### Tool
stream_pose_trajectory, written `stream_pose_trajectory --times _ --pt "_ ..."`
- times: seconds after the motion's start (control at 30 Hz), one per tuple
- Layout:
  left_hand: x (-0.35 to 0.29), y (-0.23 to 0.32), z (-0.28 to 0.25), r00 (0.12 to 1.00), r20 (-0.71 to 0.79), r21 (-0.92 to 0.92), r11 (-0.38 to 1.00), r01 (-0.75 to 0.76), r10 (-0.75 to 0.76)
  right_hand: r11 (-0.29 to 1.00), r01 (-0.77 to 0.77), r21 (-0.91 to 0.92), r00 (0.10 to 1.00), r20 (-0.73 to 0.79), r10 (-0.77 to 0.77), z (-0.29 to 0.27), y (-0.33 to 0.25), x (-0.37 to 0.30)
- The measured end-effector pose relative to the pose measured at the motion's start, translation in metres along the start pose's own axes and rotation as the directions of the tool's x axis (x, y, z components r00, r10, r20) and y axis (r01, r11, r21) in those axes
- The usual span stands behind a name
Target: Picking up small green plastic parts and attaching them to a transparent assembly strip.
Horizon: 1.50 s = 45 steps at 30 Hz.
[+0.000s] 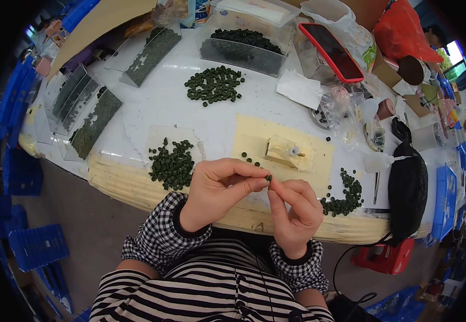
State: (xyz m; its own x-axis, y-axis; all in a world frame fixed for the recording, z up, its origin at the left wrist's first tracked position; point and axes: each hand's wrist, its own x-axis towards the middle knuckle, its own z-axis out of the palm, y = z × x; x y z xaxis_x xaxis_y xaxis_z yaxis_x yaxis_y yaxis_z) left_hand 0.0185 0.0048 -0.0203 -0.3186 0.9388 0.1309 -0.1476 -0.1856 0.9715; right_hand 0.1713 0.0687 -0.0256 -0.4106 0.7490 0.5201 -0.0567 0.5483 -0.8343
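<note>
My left hand (pixel 217 190) and my right hand (pixel 298 212) meet in front of me, fingertips pinched together around a small dark green round piece (pixel 268 177). Its details are partly hidden by the fingers. Just beyond them, a block wrapped in yellow tape (pixel 282 154) with a short pale tube (pixel 296 149) on top sits on a yellow sheet (pixel 249 131). A few loose green pieces (pixel 249 160) lie beside the block. One heap of green pieces (pixel 171 165) is left of my left hand, and a smaller heap (pixel 346 199) lies right of my right hand.
Farther off lies another green heap (pixel 214 86), before a clear bin (pixel 243 56) of dark pieces. More clear bins (pixel 96 123) stand left. A red-cased phone (pixel 334 53), white tissue (pixel 299 88), squeeze bottle (pixel 378 161), tweezers (pixel 376 188) and black bag (pixel 408 190) are right.
</note>
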Motion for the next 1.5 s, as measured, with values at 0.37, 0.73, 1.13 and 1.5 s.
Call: stream_pose_trajectory --times 0.37,0.73,1.13,1.5 --pt "-0.0005 0.0003 -0.0056 0.993 0.109 0.0 0.999 -0.036 0.036 0.998 0.055 0.029 0.995 0.087 -0.057 -0.0079 0.0006 0.0007" --pt "-0.0002 -0.0007 -0.0028 0.993 0.106 -0.032 0.998 -0.046 0.049 0.996 -0.002 0.091 0.999 0.044 -0.002 -0.0066 -0.0003 -0.0023" --pt "-0.0014 0.0004 -0.0042 0.992 0.109 -0.156 0.985 0.079 -0.062 0.998 0.064 0.025 0.997 0.036 -0.065 -0.0057 0.0002 -0.0001" --pt "-0.0001 0.0023 -0.0066 0.991 0.126 0.037 0.998 -0.043 0.038 0.997 0.066 0.044 0.993 0.098 -0.07 -0.0094 0.0035 -0.0014"
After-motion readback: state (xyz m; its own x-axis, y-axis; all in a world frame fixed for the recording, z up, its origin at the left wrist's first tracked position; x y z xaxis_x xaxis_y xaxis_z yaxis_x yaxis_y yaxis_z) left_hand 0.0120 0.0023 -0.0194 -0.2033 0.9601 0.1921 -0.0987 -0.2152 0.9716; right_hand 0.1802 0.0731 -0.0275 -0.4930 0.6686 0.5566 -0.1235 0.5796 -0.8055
